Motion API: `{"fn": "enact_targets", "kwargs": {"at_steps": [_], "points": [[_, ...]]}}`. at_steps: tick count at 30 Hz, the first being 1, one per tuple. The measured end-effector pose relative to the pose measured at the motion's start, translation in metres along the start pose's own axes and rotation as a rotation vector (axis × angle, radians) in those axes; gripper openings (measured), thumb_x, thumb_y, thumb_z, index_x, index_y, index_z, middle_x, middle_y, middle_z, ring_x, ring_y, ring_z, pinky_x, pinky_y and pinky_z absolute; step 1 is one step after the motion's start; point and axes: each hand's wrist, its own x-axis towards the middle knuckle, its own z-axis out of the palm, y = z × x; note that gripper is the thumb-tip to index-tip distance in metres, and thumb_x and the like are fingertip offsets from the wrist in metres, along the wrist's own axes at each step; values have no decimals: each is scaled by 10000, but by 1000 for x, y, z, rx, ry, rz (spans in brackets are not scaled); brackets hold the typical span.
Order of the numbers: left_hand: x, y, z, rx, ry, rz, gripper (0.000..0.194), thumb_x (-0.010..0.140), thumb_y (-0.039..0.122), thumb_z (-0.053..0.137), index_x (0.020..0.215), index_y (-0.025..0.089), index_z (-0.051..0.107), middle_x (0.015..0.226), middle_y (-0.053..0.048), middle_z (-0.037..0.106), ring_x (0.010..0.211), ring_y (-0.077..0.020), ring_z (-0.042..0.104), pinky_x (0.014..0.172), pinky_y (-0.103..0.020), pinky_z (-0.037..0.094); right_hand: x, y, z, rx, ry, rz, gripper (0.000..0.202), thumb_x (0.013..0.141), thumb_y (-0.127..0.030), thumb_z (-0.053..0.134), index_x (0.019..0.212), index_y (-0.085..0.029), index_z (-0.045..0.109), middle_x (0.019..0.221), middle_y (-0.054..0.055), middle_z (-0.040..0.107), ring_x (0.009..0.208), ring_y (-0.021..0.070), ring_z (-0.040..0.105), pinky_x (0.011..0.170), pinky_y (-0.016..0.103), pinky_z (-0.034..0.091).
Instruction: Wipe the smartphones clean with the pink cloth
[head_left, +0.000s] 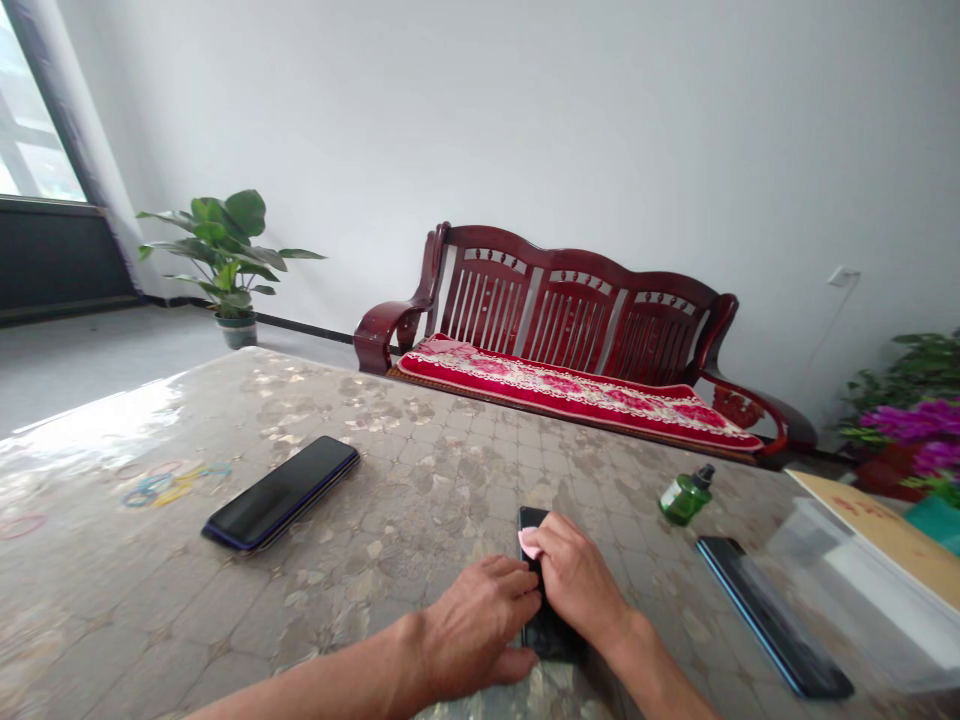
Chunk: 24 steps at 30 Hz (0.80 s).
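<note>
A black phone (551,640) lies on the patterned tabletop (390,560), partly covered by both hands. My right hand (581,575) is closed around a small pink cloth (530,543) and presses it on the upper part of the phone. Along the phone's left edge rests my left hand (484,620), its fingers bent over the side and the thumb near the lower end. It appears to hold the phone against the table.
Another phone (283,492) lies to the left, near colored rubber bands (161,485). On the right are a green spray bottle (685,497), a third phone (772,615) and a clear plastic box (862,590). A wooden bench (570,310) stands behind.
</note>
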Motion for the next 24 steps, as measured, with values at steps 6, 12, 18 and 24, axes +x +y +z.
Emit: {"fn": "enact_targets", "kwargs": {"at_steps": [6,12,18,24], "points": [[1,-3,-2,16,28,-51,198,808,318,686,933,188,604,1054,-67,660,1011,-253,613,933,-333,469,30,11,8,-59,80,82,306,830,-34,460,852,-234,690,853,40,649,839,171,592,788,253,455],[2,-5,0,18,7,-50,223,830,327,664,998,196,598,1079,-66,660,1051,-254,600,952,-338,459,9,-1,-6,-35,-14,44,335,794,-25,433,798,-242,689,810,10,613,790,142,587,719,210,429],[2,-3,-1,31,14,-61,192,824,327,667,941,194,593,1043,-63,656,1010,-249,606,918,-335,470,4,8,-6,-36,10,23,355,823,-23,421,864,-237,702,845,27,624,845,156,597,783,225,442],[1,-5,1,20,41,-48,204,815,330,678,942,194,596,1052,-63,656,1029,-253,611,935,-340,466,26,20,2,-67,55,107,373,825,-24,414,897,-237,712,858,38,649,867,167,609,801,241,451]]}}
